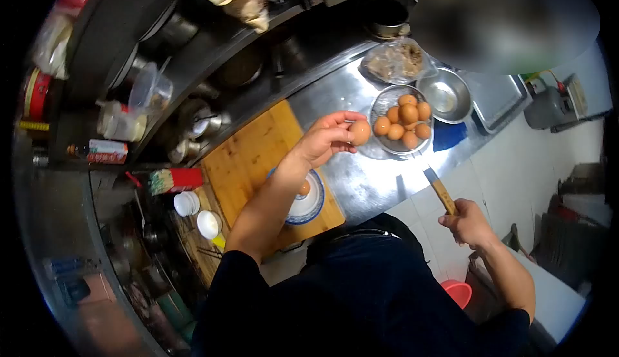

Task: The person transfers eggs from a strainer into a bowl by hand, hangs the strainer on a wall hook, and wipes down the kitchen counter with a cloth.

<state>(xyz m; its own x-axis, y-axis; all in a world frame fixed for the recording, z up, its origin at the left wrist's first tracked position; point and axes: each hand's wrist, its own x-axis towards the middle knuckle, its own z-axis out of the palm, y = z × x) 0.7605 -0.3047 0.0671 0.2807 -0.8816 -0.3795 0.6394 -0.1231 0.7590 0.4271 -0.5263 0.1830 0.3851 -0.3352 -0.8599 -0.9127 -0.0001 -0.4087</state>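
Observation:
My left hand [320, 140] holds a brown egg [360, 133] between its fingertips, just left of a round mesh strainer [380, 139]. Several brown eggs [409, 113] lie heaped in the strainer, which rests over the steel counter. Its wooden handle [443, 192] is gripped by my right hand [469, 223]. Beneath my left forearm, a blue-rimmed white plate [314, 206] sits on a wooden cutting board [248, 144]. Another egg [304, 188] shows on the plate, partly hidden by the forearm.
Beside the strainer are a steel bowl [445, 96], a plastic bag of food [396, 62] and a blue cloth [449, 136]. A metal tray [501, 104] stands farther right. White cups [208, 224] are left of the board. A pink basin [458, 292] is low at right.

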